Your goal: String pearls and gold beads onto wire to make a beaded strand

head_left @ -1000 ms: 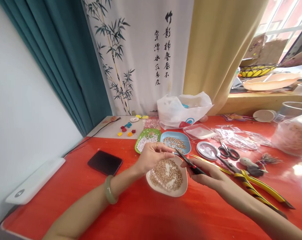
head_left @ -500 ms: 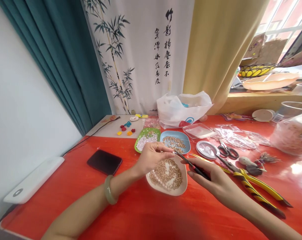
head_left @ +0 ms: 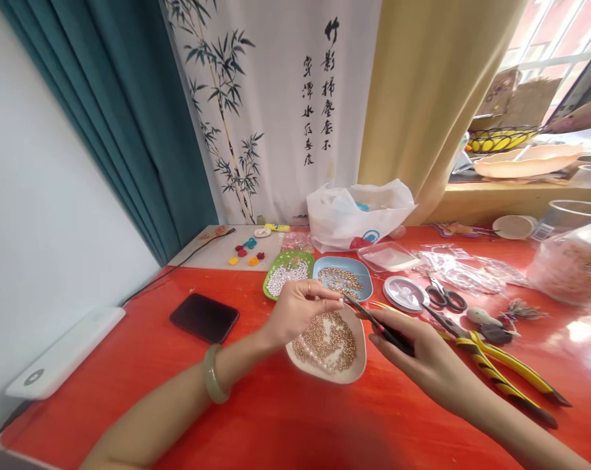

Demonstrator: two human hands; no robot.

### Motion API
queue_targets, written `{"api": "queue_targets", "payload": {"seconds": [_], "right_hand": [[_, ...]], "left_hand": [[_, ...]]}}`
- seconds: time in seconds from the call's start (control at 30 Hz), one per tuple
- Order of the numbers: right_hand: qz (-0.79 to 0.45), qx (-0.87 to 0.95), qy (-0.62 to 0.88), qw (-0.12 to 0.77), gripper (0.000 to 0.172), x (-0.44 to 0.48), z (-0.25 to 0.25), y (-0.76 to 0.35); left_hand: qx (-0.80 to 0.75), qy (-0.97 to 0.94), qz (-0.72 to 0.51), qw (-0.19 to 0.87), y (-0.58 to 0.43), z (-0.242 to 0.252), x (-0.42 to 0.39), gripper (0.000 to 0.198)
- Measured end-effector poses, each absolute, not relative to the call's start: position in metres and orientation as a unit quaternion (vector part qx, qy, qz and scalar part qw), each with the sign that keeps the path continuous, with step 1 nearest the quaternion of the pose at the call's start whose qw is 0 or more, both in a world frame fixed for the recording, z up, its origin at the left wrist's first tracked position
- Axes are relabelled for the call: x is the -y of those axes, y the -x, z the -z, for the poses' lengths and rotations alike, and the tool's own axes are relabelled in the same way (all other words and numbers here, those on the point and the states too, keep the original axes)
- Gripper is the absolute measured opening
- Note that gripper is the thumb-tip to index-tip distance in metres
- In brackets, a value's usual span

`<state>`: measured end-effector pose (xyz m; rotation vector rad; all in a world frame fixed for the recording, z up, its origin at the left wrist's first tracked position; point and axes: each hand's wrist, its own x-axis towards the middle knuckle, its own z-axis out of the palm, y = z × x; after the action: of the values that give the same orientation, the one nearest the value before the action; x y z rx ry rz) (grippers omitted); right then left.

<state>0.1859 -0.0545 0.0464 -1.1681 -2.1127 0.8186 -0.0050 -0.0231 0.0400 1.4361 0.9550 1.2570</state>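
Observation:
Thumb and forefinger of my left hand [head_left: 298,312] are pinched together above the bead dishes, with a tiny white bead [head_left: 341,300] at their tips. My right hand [head_left: 425,346] is closed around black tweezers [head_left: 376,321], whose points meet the bead at the left fingertips. Below both hands sits a white dish [head_left: 331,376] of small gold beads. Behind it are a blue dish [head_left: 370,287] with larger gold beads and a green dish [head_left: 267,286] with white pearl beads. Any thread at the fingertips is too fine to make out.
Yellow-black pliers [head_left: 491,369], scissors [head_left: 447,297] and a spool [head_left: 406,293] lie to the right. A phone [head_left: 205,316] and a white power strip [head_left: 68,352] are on the left. A plastic bag [head_left: 334,215] stands at the back of the red table [head_left: 286,424].
Both hands stay nearly in place above the white dish. My right hand and the tweezers have shifted very slightly to the right.

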Motion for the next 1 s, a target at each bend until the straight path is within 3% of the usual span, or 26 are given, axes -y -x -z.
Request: {"api": "queue_targets", "payload": {"seconds": [0.27, 0.63, 1.0], "right_hand": [[-0.192, 0.821, 0.441, 0.309, 0.028, 0.056, -0.04, -0.186], [-0.378, 0.75, 0.451, 0.302, 0.041, 0.059, -0.051, -0.187], [-0.326, 0.774, 0.446, 0.31, 0.038, 0.059, -0.05, -0.185]], "left_hand": [[-0.415, -0.598, -0.507, 0.462, 0.003, -0.04, 0.026, 0.01], [-0.393, -0.673, -0.487, 0.395, 0.008, -0.04, 0.027, 0.02], [-0.387, -0.67, -0.513, 0.372, 0.007, -0.038, 0.027, 0.015]]}}
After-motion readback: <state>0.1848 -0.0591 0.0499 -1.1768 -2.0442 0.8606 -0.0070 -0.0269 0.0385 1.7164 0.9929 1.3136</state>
